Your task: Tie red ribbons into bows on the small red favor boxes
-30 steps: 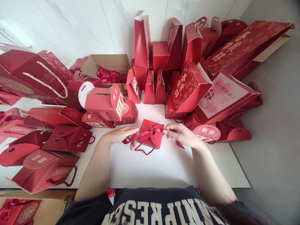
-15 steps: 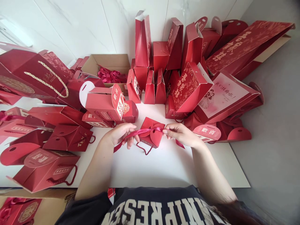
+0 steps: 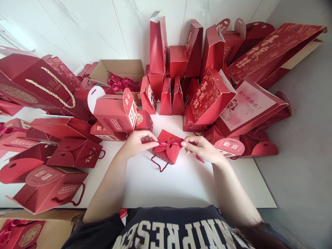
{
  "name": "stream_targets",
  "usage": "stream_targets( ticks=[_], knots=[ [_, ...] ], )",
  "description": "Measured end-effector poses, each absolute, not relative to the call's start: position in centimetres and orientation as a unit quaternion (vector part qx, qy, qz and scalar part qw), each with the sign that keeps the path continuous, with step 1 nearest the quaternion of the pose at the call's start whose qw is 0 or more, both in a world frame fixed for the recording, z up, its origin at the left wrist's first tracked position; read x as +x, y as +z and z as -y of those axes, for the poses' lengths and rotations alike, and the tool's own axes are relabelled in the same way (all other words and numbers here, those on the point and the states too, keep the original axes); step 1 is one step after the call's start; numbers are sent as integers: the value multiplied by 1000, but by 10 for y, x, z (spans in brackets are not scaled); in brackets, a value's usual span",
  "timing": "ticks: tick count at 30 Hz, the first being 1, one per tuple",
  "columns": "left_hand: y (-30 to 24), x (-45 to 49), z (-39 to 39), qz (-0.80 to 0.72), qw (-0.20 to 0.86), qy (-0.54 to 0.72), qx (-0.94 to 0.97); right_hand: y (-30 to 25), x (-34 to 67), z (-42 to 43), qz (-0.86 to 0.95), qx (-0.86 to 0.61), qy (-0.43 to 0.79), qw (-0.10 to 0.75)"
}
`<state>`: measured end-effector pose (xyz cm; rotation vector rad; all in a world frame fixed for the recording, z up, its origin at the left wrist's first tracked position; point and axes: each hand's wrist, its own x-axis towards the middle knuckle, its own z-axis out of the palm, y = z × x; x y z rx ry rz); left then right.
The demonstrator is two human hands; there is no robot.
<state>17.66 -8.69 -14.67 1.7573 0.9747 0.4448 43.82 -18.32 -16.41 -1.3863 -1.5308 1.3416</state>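
A small red gift box (image 3: 167,153) with rounded petal flaps and a cord handle stands on the white board (image 3: 176,183) in front of me. A pink-red ribbon (image 3: 169,143) runs across its top. My left hand (image 3: 137,142) pinches the ribbon's left end at the box's left edge. My right hand (image 3: 201,148) pinches the right end just beside the box, with a loose ribbon tail below its fingers. Both hands are closed on the ribbon.
Folded red gift boxes (image 3: 75,152) lie piled on the left, and taller red boxes and bags (image 3: 181,62) stand at the back and right. A cardboard carton (image 3: 135,67) holding pink ribbons (image 3: 121,83) sits behind. Grey floor lies to the right.
My left hand has moved up and right to the box's edge, gathering in the ribbon that hung down to the left. The right hand has barely shifted.
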Motion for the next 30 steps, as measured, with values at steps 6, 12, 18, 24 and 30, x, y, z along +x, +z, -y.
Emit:
stream_targets(
  ticks=[6, 12, 18, 24, 30],
  knots=[
    [-140, 189, 104, -370, 430, 194, 800, -160, 426, 187, 597, -587, 408, 363],
    [-144, 193, 115, -360, 341, 188, 848, -163, 413, 190, 608, -610, 360, 359],
    [-151, 189, 113, -244, 51, 261, 933, -164, 413, 189, 594, -602, 366, 389],
    [-151, 187, 113, -159, -95, 285, 940, -160, 416, 189, 595, -612, 357, 379],
    [-154, 187, 109, -139, -78, 302, 940, -163, 417, 187, 615, -591, 323, 411]
  ],
)
